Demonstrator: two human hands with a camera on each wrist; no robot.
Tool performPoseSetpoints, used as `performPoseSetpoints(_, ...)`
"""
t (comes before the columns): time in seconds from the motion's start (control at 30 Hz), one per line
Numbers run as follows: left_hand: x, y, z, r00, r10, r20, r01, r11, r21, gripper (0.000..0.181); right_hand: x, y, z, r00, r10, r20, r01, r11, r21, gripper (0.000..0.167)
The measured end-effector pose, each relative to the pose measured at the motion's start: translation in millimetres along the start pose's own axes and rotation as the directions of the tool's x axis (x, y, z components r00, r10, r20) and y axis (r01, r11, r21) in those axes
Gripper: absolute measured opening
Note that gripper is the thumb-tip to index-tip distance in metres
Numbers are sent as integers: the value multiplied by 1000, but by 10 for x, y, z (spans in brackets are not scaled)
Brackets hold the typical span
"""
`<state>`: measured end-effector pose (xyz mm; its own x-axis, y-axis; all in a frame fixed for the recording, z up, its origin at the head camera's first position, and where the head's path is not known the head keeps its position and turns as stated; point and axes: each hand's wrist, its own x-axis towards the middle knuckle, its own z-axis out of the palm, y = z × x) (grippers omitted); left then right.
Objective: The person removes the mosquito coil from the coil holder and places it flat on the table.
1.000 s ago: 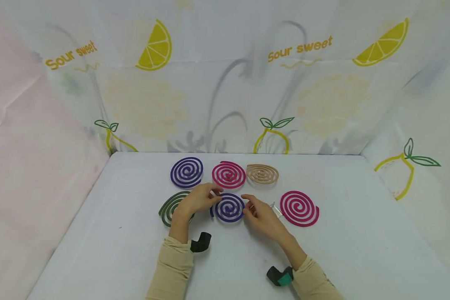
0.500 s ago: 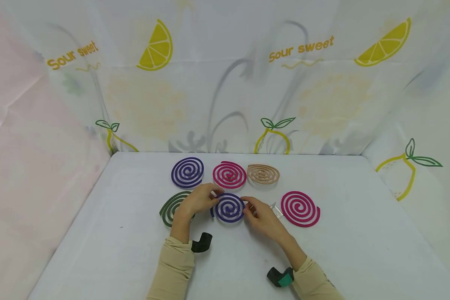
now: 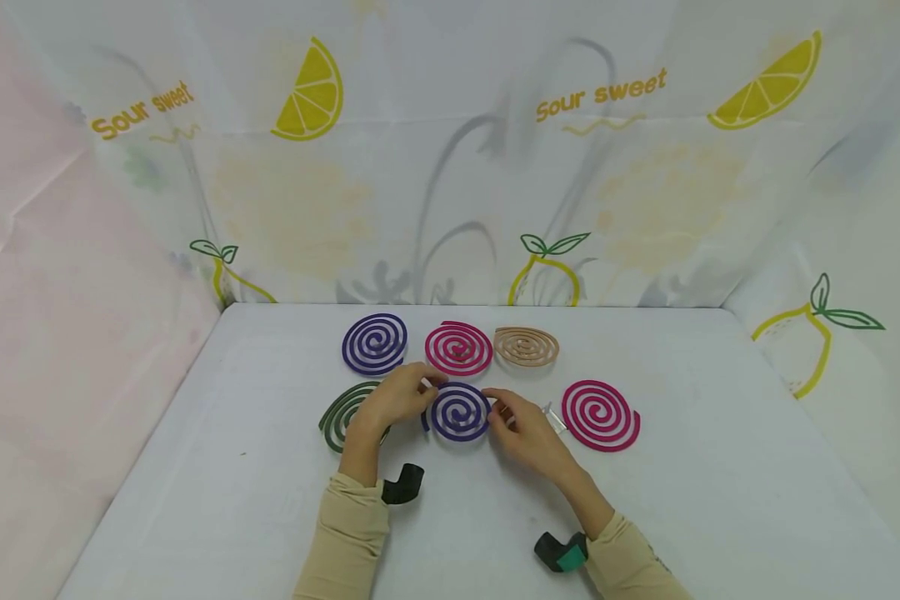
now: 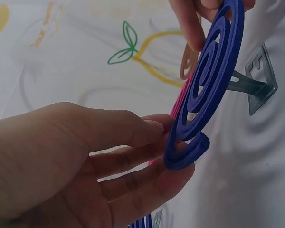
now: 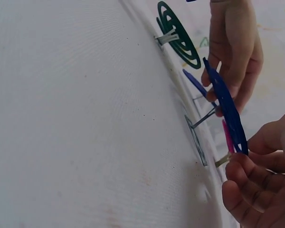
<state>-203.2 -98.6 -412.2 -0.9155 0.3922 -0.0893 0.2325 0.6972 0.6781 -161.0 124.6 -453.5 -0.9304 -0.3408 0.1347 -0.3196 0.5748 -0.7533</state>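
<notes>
Blue coil (image 3: pixel 459 412), tilted and up off the white table (image 3: pixel 195 508), sits in the front row between the two hands. Left hand (image 3: pixel 397 397) on its left edge: thumb and fingers curled around the rim, near the hooked outer end, gripping it lightly. Right hand (image 3: pixel 528 429) on the opposite edge: thumb and index pinch the rim, other fingers bent below. Under the coil is a metal stand (image 4: pixel 261 85), flat base on the table, arm rising toward the coil; cannot tell if the two touch. Green coil (image 3: pixel 337 417) to the left, partly covered by the left hand in the head view; the right wrist view shows it raised on its own support. Front pink coil (image 3: pixel 598 414) to the right, well apart from the held one. Small silvery piece (image 3: pixel 556 420) between that pink coil and the right hand, partly hidden. Rear row, left to right: dark blue coil (image 3: pixel 375 343), rear pink coil (image 3: pixel 458 350), tan coil (image 3: pixel 526 347); the pink and tan ones sit side by side. Beige sleeves (image 3: pixel 345 529) on both arms, black wrist pieces (image 3: pixel 403 486) at the cuffs, one with a green patch. Behind the table, pale backdrop (image 3: pixel 450 100) with yellow lemon prints and "Sour sweet" lettering.
</notes>
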Motion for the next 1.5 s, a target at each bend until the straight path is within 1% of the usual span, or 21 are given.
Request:
performPoseSetpoints(0.13, -5, 14, -9, 1000, -2, -8, 2, 1000, 0, 26, 4, -6, -13, 1000, -1, -4, 1, 1000, 12, 35)
performPoseSetpoints(0.57, -22, 45, -25, 998, 48, -35, -50, 998, -32, 25, -13, -40, -84, 1000, 10, -15, -10, 1000, 23, 36)
performPoseSetpoints(0.67, -32, 46, -21, 998, 60, -31, -61, 997, -50, 24, -23, -37, -104, 1000, 20, -20, -20, 1000, 22, 36)
performPoseSetpoints(0.87, -29, 62, -21, 999, 47, -19, -49, 995, -83, 23, -25, -19, -146, 1000, 19, -16, -19, 1000, 22, 38)
performPoseSetpoints(1.07, -17, 78, -20, 998, 65, -21, -67, 991, -112, 23, -23, -36, -191, 1000, 16, -10, -16, 999, 32, 37)
performPoseSetpoints(1.33, 18, 90, 27, 996, 77, -42, -81, 993, -91, 18, -38, -24, -228, 999, 38, -3, -38, 999, 26, 34)
performPoseSetpoints(1.5, 28, 118, 42, 991, 117, -66, -120, 992, -47, 20, -43, -23, -264, 999, 45, 11, -45, 999, 12, 33)
